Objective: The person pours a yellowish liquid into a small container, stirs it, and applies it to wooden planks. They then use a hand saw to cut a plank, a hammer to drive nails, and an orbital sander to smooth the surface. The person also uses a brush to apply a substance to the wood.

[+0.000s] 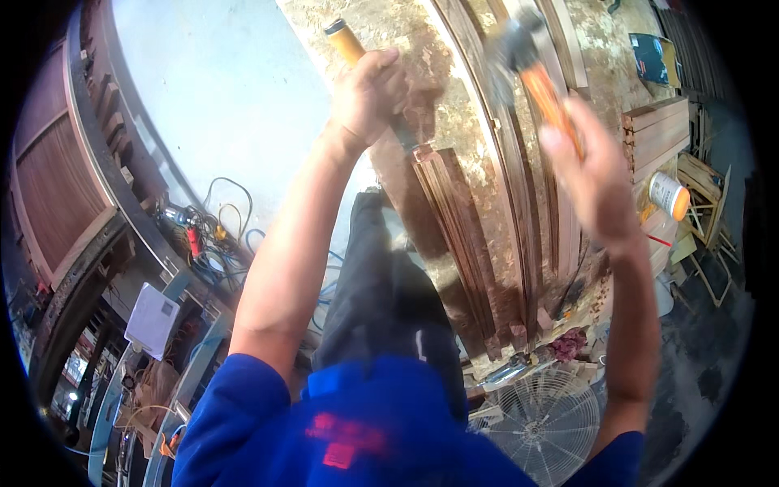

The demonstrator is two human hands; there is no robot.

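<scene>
My left hand [369,96] is closed round a chisel [346,42], its yellow-brown handle with a dark cap sticking up out of my fist. The chisel's lower end, partly hidden and blurred, points toward the end of a bundle of brown wooden strips [458,235]. In my right hand [591,166] is a hammer [545,93], gripped by its orange wooden handle. The hammer's dark head is raised and smeared by motion, to the right of the chisel. Long wooden pieces [507,146] lie on the worn bench top [389,32] between my hands.
At the right stand stacked wooden blocks [659,134] and a white container with an orange lid [667,195]. A round fan [535,426] is below the bench's near end. Left are tangled cables [231,231], a white box [152,319] and a framed wooden panel [61,174].
</scene>
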